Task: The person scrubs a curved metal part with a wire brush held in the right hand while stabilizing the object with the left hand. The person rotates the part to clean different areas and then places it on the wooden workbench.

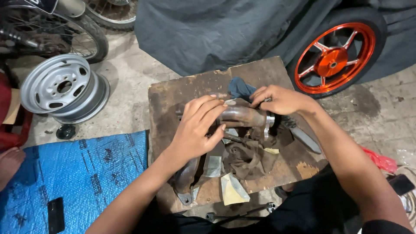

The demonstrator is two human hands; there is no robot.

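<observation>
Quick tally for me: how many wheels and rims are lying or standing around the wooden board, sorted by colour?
Orange alloy wheel: 1
Silver steel rim: 1
Black spoked wheels, top left: 2
Total: 4
Both hands, left hand and right hand, are on the metal pipe on the wooden board.

Both hands, left hand (195, 130) and right hand (279, 100), hold a curved metal pipe (242, 116) on a wooden board (173, 93).

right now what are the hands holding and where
The left hand grips the bent metal pipe over its curve; the right hand pinches a dark cloth at the flanged end.
</observation>
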